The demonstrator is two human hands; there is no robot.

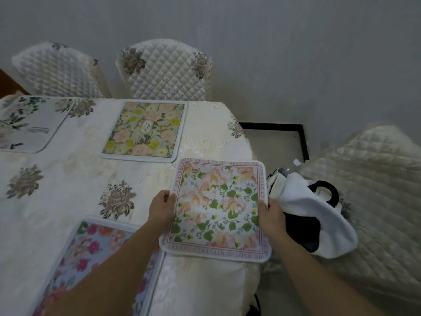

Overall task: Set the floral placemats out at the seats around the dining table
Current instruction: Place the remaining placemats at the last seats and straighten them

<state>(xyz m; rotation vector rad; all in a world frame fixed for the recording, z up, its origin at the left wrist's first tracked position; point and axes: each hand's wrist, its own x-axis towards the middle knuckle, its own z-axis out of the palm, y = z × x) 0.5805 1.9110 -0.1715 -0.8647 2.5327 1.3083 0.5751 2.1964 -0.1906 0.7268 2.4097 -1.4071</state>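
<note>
Over the cloth-covered table, where three floral placemats already lie, I hold a fourth, the peach-lily placemat, at the right-hand end. My left hand and right hand have their fingers closed on its side edges. It overhangs the table edge; released here, it could slide onto the bag.

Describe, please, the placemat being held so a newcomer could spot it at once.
Start at the table with its cream cloth, and go to the near right corner. There the left hand and right hand hold a placemat by its sides. Unlike the other three mats, it has peach lilies, green leaves and a border of printed words.
</note>
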